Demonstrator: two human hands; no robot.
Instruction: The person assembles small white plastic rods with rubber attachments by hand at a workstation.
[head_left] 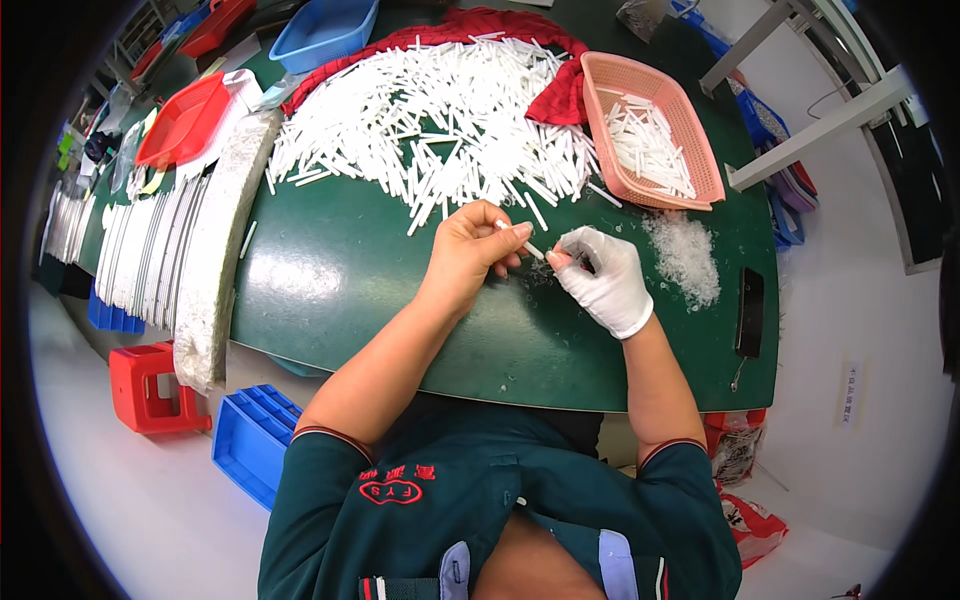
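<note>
A short white stick [533, 249] slants between my two hands over the green table. My bare left hand [472, 250] pinches its upper left end between thumb and fingers. My right hand [606, 284] wears a white glove with bare fingertips showing, and its thumb and finger close at the stick's lower right end. Just beyond my hands lies a wide heap of similar white sticks [430, 125], partly on a red cloth [556, 97]. A pile of white shavings or scraps [683, 258] sits to the right of my gloved hand.
A pink basket [712, 178] with more white sticks stands at the far right. A dark phone [749, 312] lies by the green table's [330, 290] right edge. Stacked white panels [150, 255] and a wrapped long block [225, 250] border the left, near a red tray [186, 120].
</note>
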